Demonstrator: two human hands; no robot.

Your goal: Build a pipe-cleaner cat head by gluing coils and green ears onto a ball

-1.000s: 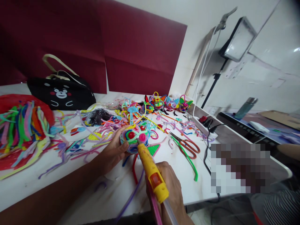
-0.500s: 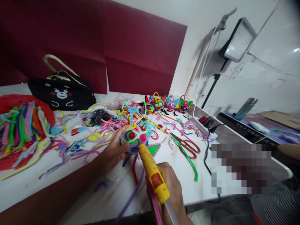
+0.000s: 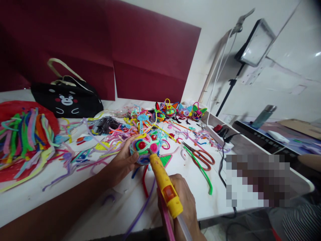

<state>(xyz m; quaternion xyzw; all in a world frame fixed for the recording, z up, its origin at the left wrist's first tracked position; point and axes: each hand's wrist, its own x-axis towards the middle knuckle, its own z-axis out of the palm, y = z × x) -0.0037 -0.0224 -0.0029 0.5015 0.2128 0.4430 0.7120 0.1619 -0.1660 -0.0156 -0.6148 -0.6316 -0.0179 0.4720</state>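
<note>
Ball of multicoloured fuzzy stems with 2 red domes (image 3: 143, 150) sits above the white table (image 3: 87, 211), in the left hand (image 3: 126, 162) and ahead of the right hand (image 3: 184, 201). Its decorated side faces up toward the wearer; being round, it shows no clear long axis. The left hand curves part-closed around its left side, thumb in front. The right hand wraps closed around a yellow cylindrical glue gun (image 3: 164, 184), whose long axis slants forward-left, nozzle at the ball's front; whether they touch, I cannot tell.
</note>
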